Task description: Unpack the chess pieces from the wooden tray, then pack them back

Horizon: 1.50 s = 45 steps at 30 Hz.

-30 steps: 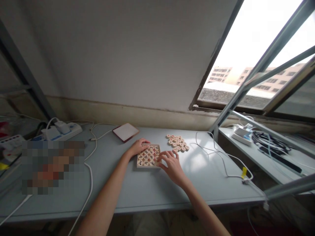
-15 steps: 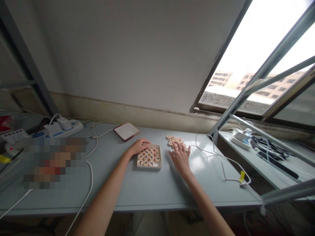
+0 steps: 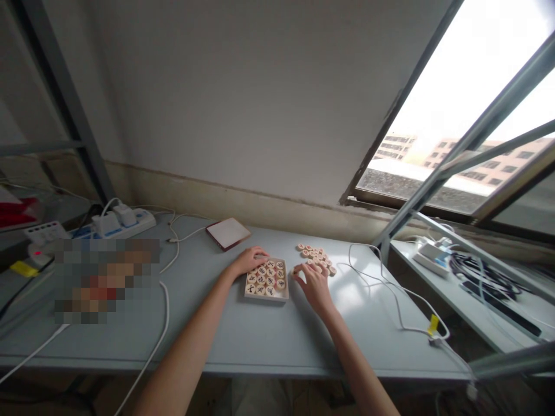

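Note:
A shallow white box (image 3: pixel 265 298) holds rows of round Chinese chess pieces (image 3: pixel 270 273) with dark characters; its lower right corner shows bare bottom. My left hand (image 3: pixel 250 261) grips the box at its upper left corner, fingers curled over the rim. Just right of the box, my right hand (image 3: pixel 314 283) is closed in a pinch on a single chess piece (image 3: pixel 295 271), mostly covered by the fingertips. Behind that hand lie several loose chess pieces (image 3: pixel 313 253) in a flat cluster, partly hidden by the knuckles.
A box lid (image 3: pixel 228 233) with a dark red edge lies behind the box on the grey table (image 3: pixel 243 341). White cables (image 3: pixel 166 306) run along the left, and another cable (image 3: pixel 396 294) loops at the right. Power strips (image 3: pixel 130 222) stand at the back left. A metal frame post (image 3: pixel 416 202) rises at right.
My right hand has drawn back from the loose pieces towards the box and closed its fingers on one piece. My left hand stays at the box. The view has shifted slightly.

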### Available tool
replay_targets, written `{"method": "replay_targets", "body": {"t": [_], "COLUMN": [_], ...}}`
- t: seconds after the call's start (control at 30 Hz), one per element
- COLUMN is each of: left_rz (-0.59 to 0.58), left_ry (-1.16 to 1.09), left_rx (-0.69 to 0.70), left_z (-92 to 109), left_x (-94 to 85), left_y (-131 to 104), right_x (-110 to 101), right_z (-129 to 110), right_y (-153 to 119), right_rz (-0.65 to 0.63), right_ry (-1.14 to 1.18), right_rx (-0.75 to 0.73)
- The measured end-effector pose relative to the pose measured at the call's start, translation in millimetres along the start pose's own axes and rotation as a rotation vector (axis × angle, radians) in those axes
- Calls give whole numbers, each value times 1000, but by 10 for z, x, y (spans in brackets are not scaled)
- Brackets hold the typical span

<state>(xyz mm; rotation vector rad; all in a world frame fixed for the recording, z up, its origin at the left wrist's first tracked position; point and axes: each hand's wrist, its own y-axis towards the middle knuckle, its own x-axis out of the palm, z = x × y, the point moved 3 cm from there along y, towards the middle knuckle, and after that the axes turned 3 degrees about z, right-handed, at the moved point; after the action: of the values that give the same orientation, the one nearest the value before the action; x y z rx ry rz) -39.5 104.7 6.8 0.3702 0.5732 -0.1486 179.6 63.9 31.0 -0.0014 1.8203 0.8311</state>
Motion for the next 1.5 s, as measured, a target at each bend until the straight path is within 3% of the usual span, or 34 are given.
{"method": "replay_targets", "body": {"t": [0.17,0.4,0.63,1.1,1.27,1.5], "left_rz": [0,4,1,-1,3,29], "left_ry": [4,20,13,18,24,14], "left_rx": [0,12,5,-7,-31,-19], "left_z": [-24,-30,-48,-5,-10,-29], "left_x": [2,7,9,5,-14,6], "left_y": [7,10,0,0,0,-20], "right_x": [-20,-112,-174,-167,-114,-179], "right_z": [-193,-477,-516,-543,-470,-556], "right_y": [-258,-425,-422,-383,-350,-426], "right_rz": [11,-49,-23,61,57,21], "right_ry": [233,118,4,56,99,74], "right_rx": [52,-20,-91,32,48,-1]}}
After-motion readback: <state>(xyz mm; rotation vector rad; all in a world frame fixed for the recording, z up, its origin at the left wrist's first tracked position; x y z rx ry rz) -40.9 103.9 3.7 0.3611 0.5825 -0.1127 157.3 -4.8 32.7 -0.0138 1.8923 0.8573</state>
